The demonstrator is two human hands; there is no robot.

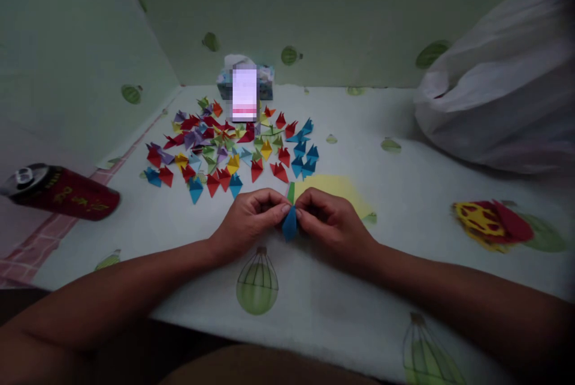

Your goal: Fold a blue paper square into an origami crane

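Near the front middle of the table, a small piece of folded blue paper (290, 224) is pinched between both hands, its pointed end downward. My left hand (254, 217) grips its upper left side with thumb and bent fingers. From the other side, my right hand (330, 220) pinches the upper right edge. Just behind the fingertips lie yellow paper sheets (345, 190) and a strip of green paper (291, 192). Several folded paper cranes (220, 178) in red, blue, yellow, purple and green spread over the table beyond my left hand.
A phone (245, 94) with a lit, blurred screen leans against a tissue box (266, 82) at the back. At the left stands a tilted-looking red can (67, 191). A white plastic bag (498, 91) bulges at the right, with a red and yellow item (492, 223) before it.
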